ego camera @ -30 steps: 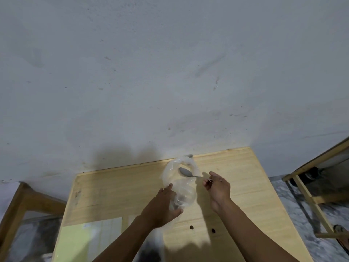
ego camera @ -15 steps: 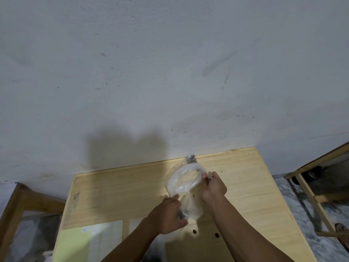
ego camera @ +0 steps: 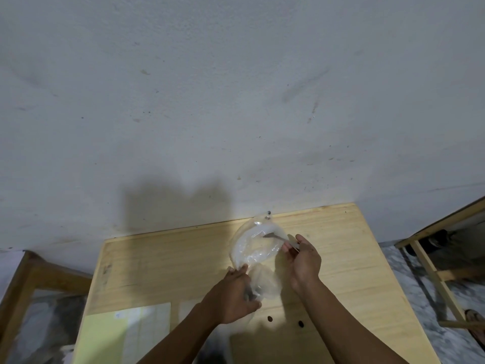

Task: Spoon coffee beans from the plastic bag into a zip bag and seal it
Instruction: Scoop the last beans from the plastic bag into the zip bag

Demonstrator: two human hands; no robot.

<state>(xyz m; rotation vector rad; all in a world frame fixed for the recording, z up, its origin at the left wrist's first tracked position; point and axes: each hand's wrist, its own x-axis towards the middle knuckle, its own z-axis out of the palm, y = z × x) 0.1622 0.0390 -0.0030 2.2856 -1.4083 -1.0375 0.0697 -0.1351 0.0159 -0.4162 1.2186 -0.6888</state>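
A plain room in a home, with a small wooden table pushed up against a wall.

The big grey-white painted wall (ego camera: 236, 88) is bare and has little dark marks and scuffs on it. The light yellow wooden table (ego camera: 170, 258) has simple flat boards and two small dark round holes (ego camera: 284, 321) near the front edge. A pale yellow sheet of paper (ego camera: 105, 337) lies on its near left corner. The floor (ego camera: 420, 298) on the right looks like grey and white speckled stone. More light wooden furniture with thin legs (ego camera: 433, 271) stands on the right, and a brown wooden frame (ego camera: 29, 271) stands on the left.
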